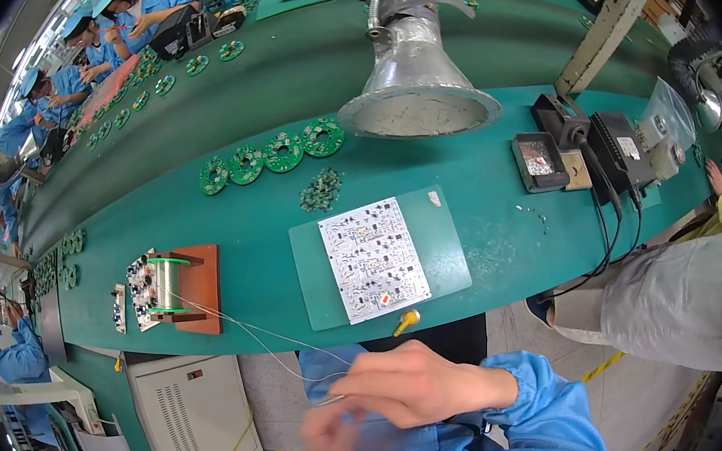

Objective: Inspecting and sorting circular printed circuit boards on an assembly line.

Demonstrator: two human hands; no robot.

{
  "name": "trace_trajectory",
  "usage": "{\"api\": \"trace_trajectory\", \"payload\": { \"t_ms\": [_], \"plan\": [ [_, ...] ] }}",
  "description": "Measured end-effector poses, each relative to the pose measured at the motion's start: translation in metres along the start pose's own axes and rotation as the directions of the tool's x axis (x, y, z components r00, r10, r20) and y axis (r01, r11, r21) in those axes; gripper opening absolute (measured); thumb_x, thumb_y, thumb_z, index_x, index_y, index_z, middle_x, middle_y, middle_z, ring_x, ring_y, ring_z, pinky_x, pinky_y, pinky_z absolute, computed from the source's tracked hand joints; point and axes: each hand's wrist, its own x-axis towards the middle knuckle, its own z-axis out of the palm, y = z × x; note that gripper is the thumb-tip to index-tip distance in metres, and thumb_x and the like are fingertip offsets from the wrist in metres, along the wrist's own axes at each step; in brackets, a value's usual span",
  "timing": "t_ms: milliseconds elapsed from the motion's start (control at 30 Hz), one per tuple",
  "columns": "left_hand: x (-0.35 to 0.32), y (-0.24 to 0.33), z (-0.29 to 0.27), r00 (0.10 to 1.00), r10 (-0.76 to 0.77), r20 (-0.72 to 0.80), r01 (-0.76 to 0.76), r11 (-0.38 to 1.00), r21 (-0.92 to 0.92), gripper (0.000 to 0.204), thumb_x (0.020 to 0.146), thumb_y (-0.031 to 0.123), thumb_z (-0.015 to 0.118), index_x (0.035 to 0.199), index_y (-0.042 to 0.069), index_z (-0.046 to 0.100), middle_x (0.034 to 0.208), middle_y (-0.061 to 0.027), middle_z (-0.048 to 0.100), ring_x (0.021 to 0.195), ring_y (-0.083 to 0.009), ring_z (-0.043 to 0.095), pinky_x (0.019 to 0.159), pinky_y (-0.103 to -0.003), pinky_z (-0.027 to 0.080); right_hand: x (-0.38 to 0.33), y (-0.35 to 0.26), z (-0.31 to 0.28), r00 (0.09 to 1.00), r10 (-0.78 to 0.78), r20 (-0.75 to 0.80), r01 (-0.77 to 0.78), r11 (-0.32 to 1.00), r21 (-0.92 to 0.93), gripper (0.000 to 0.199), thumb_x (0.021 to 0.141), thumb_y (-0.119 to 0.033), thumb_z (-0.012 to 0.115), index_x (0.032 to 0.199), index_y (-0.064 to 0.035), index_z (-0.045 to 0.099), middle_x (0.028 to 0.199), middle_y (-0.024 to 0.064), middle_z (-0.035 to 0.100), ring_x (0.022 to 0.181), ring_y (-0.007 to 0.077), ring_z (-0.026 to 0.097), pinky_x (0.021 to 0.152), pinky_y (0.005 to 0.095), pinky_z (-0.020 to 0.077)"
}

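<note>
My right hand [426,384] is closed in front of the table's near edge, its fingers pinching a thin silvery piece [332,400] whose kind I cannot make out. Below and left of it, my left hand [326,436] is smeared by motion, and its fingers do not show clearly. Thin solder wire [253,327] runs in loose strands from a spool [169,285] on a brown stand [201,295] to beside my right fingers. Beyond my hands, a white panel of circuit boards [373,259] lies on a green mat [448,260]. A yellow-ended plug [406,321] sits at the table edge.
Round green circuit boards [283,152] and a pile of small parts [320,191] lie farther back. A metal fume hood [417,87] hangs above. Right stands a soldering station [618,154] with cables and a tray [539,161]. Co-workers [87,47] sit at far left.
</note>
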Motion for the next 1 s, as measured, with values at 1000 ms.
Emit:
{"api": "trace_trajectory", "payload": {
  "t_ms": [1000],
  "plan": [
    [0.453, 0.030, -0.048, 0.880, -0.471, 0.064, 0.391, 0.793, 0.467, 0.021, 0.090, 0.007, 0.056, 0.106, -0.006, 0.062, 0.082, -0.0099, 0.067, 0.069, -0.0142, 0.066, 0.062, -0.025, 0.054, -0.090, 0.022, -0.049, 0.784, 0.226, -0.577, -0.342, 0.935, -0.098, 0.046, 0.076, 0.000, 0.064, 0.120, 0.0028, 0.052, 0.097, 0.0177, 0.064, 0.078, 0.0201, 0.061, 0.075, 0.0320, 0.0491]
  ]
}}
